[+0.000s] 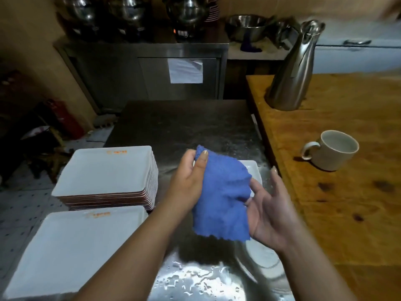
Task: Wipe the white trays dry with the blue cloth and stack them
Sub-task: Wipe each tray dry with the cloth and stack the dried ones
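The blue cloth (221, 198) and both hands cover most of the white tray (253, 170) lying under the grip; only its far right corner shows. Left of the grip, the near tray stack (71, 246) is cut off by the bottom edge. Orange print on 2 stack tops is too blurred to read.
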